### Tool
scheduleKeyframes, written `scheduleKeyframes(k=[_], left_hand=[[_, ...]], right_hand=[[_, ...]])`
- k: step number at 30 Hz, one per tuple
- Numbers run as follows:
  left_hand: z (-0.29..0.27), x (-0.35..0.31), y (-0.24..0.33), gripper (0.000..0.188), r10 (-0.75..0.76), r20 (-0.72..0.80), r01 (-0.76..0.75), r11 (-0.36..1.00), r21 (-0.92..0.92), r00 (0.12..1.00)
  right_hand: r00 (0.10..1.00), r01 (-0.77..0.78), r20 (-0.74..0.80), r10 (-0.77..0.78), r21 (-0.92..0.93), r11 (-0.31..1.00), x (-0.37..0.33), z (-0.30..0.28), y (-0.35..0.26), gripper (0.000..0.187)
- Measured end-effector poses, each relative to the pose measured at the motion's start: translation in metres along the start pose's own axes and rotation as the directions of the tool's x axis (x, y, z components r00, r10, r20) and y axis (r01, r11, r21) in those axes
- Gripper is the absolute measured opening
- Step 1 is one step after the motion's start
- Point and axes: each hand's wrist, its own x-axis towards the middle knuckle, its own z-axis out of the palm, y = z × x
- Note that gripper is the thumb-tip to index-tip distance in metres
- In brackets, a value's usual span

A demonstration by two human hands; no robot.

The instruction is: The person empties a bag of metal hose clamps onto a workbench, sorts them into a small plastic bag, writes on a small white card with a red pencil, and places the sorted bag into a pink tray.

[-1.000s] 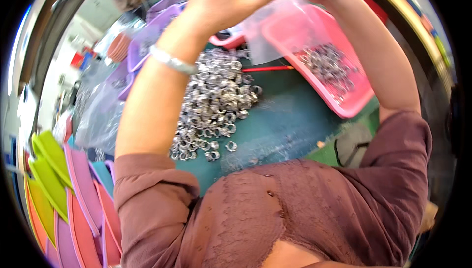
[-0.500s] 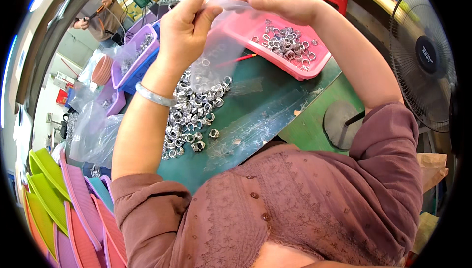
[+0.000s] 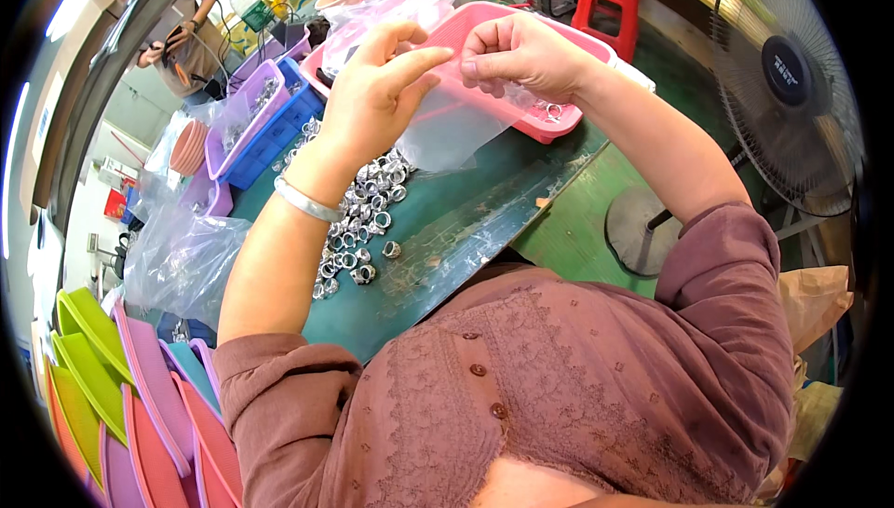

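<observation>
A thin clear plastic bag (image 3: 453,135) hangs below my hands, in front of the pink basket (image 3: 549,136). My right hand (image 3: 526,56) is closed, its thumb and curled fingers pinching the bag's upper part. Opposite it is my left hand (image 3: 377,94), with a pale bangle on the wrist. Its thumb and fingertips stand apart beside the bag; whether they touch the film is hard to see. Under my left forearm a heap of silvery metal rings (image 3: 372,196) lies on the dark green tabletop (image 3: 447,238). More rings show in the pink basket, partly hidden by my right hand.
Purple and blue baskets (image 3: 265,140) stand at the far left, beside crumpled plastic bags (image 3: 182,257). Several coloured trays (image 3: 149,378) are stacked at lower left. To the right stand a black fan (image 3: 787,70) and a red stool (image 3: 607,10). Another person (image 3: 177,42) is at upper left.
Both hands have come lower and nearer to me, with the bag still between them. My right hand has changed from stretched fingers to a closed pinch. The left fingers have spread slightly.
</observation>
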Motion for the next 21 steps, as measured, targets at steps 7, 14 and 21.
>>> scheduleKeyframes(k=[7,14,21], left_hand=[[0.011,0.008,0.003,0.014,-0.060,0.042,0.065,0.991,-0.118,0.997],[0.009,0.016,-0.005,0.012,-0.411,0.345,0.527,0.758,-0.384,0.844],[0.000,0.006,-0.025,0.014,-0.737,0.131,0.526,0.334,-0.782,0.663]], right_hand=[[0.998,0.066,0.038,-0.058,-0.294,0.953,-0.015,0.002,0.006,0.013],[0.996,-0.073,0.019,0.082,-0.288,0.955,-0.013,-0.013,0.000,0.014],[0.969,0.192,-0.217,-0.122,0.338,0.921,-0.011,-0.040,0.034,0.045]])
